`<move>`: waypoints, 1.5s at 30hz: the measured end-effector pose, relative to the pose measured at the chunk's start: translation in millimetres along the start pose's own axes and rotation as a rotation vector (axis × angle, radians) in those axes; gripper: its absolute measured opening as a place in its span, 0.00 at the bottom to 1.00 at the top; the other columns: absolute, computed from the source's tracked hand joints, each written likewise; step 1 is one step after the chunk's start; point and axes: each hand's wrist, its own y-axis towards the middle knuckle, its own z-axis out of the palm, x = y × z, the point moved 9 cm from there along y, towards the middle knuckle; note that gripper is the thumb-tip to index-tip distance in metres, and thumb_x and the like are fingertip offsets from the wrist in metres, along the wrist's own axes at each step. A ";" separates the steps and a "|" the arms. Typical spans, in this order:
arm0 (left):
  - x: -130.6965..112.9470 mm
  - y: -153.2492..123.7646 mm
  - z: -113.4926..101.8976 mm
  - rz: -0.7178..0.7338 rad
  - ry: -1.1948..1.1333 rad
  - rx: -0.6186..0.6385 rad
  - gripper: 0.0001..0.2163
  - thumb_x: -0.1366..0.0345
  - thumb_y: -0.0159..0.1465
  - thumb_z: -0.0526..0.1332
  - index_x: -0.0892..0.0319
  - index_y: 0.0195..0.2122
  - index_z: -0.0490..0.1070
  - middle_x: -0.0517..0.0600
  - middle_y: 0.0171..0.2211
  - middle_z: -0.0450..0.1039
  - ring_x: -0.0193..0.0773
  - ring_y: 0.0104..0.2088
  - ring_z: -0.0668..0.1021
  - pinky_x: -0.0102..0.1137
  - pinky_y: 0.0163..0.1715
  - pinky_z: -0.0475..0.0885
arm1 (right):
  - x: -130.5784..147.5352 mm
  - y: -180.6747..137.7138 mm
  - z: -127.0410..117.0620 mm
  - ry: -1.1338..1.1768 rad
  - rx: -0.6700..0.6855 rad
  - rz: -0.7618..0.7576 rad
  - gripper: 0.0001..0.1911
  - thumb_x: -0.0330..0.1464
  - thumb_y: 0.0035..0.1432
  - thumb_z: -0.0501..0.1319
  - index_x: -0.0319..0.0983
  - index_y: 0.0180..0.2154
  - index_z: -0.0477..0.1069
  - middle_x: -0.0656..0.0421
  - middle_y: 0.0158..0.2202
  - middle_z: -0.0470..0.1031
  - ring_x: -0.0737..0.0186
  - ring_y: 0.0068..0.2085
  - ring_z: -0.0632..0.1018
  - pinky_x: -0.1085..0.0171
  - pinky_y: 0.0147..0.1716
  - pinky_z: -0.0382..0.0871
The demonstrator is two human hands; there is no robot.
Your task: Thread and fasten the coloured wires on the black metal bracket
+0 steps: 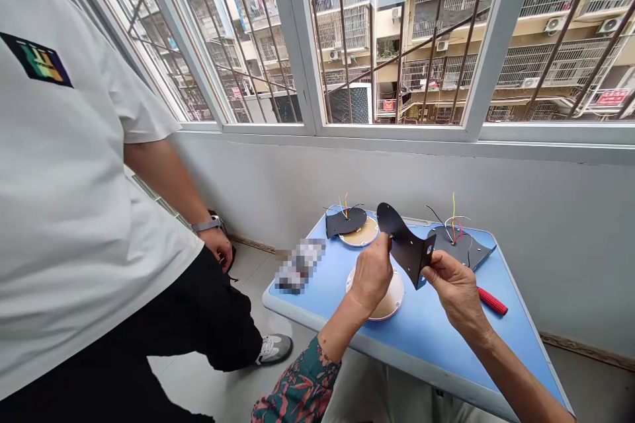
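Both my hands hold one black metal bracket plate (403, 241) up over a small blue table (431, 337). My left hand (372, 274) pinches its left edge near a small brass part. My right hand (454, 284) grips its bent lower right end. Under my left hand lies a round white lamp base (391, 304). A red-handled tool (492, 301) lies on the table just right of my right hand.
Farther back lie another white disc (361, 236) with a black wired plate (346, 220) on it, and a second black wired plate (461, 244). A person in a white shirt (74, 211) stands close at left. A barred window (397, 39) and grey wall stand behind the table.
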 end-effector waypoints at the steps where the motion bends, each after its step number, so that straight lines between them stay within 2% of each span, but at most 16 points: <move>1: 0.5 -0.1 0.8 0.002 0.017 0.004 0.13 0.82 0.59 0.51 0.54 0.35 0.62 0.48 0.28 0.69 0.40 0.27 0.69 0.32 0.28 0.55 | 0.2 0.5 -0.6 -0.021 0.004 -0.009 0.08 0.38 0.54 0.68 0.40 0.31 0.78 0.60 0.27 0.74 0.64 0.30 0.71 0.65 0.30 0.68; 6: 0.1 0.3 3.3 0.016 0.069 0.019 0.13 0.82 0.61 0.51 0.54 0.36 0.63 0.49 0.29 0.69 0.41 0.28 0.71 0.31 0.28 0.57 | 1.7 3.3 -4.8 -0.098 0.019 -0.037 0.03 0.33 0.53 0.66 0.41 0.30 0.77 0.61 0.26 0.73 0.65 0.29 0.70 0.65 0.29 0.65; 13: -2.1 2.0 1.1 0.020 0.090 0.045 0.11 0.80 0.64 0.50 0.55 0.34 0.62 0.49 0.29 0.68 0.41 0.28 0.70 0.32 0.29 0.57 | 0.6 7.7 -4.2 -0.124 0.056 -0.046 0.05 0.34 0.55 0.65 0.41 0.30 0.77 0.61 0.26 0.73 0.65 0.28 0.70 0.65 0.28 0.66; 17: -0.4 1.3 -0.9 -0.001 0.068 0.062 0.11 0.81 0.62 0.50 0.55 0.33 0.61 0.47 0.27 0.66 0.38 0.27 0.67 0.31 0.29 0.56 | 10.6 6.1 2.1 -0.208 0.118 -0.156 0.04 0.31 0.58 0.63 0.41 0.30 0.76 0.62 0.26 0.72 0.65 0.28 0.69 0.65 0.29 0.65; 21: -1.1 1.6 -0.3 -0.006 -0.020 0.106 0.10 0.79 0.64 0.49 0.55 0.34 0.60 0.45 0.28 0.67 0.35 0.27 0.68 0.29 0.29 0.59 | 22.1 2.3 8.2 -0.315 0.166 -0.259 0.07 0.27 0.59 0.61 0.42 0.31 0.75 0.63 0.26 0.71 0.67 0.29 0.69 0.66 0.31 0.64; 26: -3.0 2.9 1.9 -0.014 -0.097 0.153 0.11 0.69 0.72 0.45 0.54 0.31 0.55 0.44 0.27 0.65 0.33 0.27 0.66 0.27 0.29 0.62 | 13.5 4.9 0.7 -0.146 0.132 -0.195 0.05 0.28 0.57 0.64 0.43 0.31 0.76 0.63 0.26 0.73 0.67 0.28 0.70 0.68 0.27 0.65; 31: -3.3 -1.3 -1.6 -0.050 -0.020 0.124 0.09 0.78 0.64 0.49 0.55 0.33 0.58 0.45 0.26 0.63 0.36 0.25 0.64 0.31 0.29 0.56 | 10.2 6.2 1.7 -0.113 0.142 -0.183 0.03 0.31 0.58 0.64 0.43 0.31 0.76 0.63 0.27 0.73 0.67 0.27 0.70 0.68 0.25 0.65; 35: 0.9 -5.5 -3.1 -0.079 0.029 0.109 0.12 0.82 0.59 0.51 0.56 0.34 0.61 0.45 0.25 0.61 0.37 0.25 0.64 0.32 0.29 0.54 | 17.4 2.5 11.1 -0.169 0.196 -0.211 0.06 0.26 0.57 0.63 0.43 0.30 0.76 0.64 0.26 0.72 0.68 0.27 0.69 0.68 0.27 0.63; 39: 5.2 -4.7 -0.8 -0.063 -0.032 0.115 0.11 0.81 0.62 0.49 0.56 0.34 0.60 0.45 0.26 0.65 0.36 0.27 0.67 0.29 0.30 0.58 | 23.5 -0.7 17.9 -0.284 0.226 -0.273 0.09 0.24 0.59 0.60 0.43 0.31 0.75 0.65 0.26 0.71 0.69 0.28 0.69 0.68 0.29 0.63; 43: 7.1 -1.1 0.0 -0.054 -0.092 0.119 0.11 0.74 0.70 0.46 0.55 0.32 0.58 0.45 0.27 0.66 0.33 0.26 0.67 0.27 0.30 0.62 | 20.1 2.5 17.4 -0.267 0.233 -0.270 0.07 0.26 0.59 0.61 0.42 0.31 0.74 0.65 0.26 0.71 0.68 0.28 0.70 0.68 0.29 0.64; 45: 7.1 -1.0 -0.1 -0.060 -0.085 0.133 0.10 0.75 0.69 0.47 0.56 0.31 0.59 0.45 0.26 0.67 0.33 0.26 0.67 0.27 0.29 0.62 | 21.4 2.8 19.0 -0.275 0.257 -0.296 0.08 0.25 0.59 0.60 0.42 0.31 0.74 0.64 0.26 0.71 0.68 0.28 0.69 0.68 0.28 0.64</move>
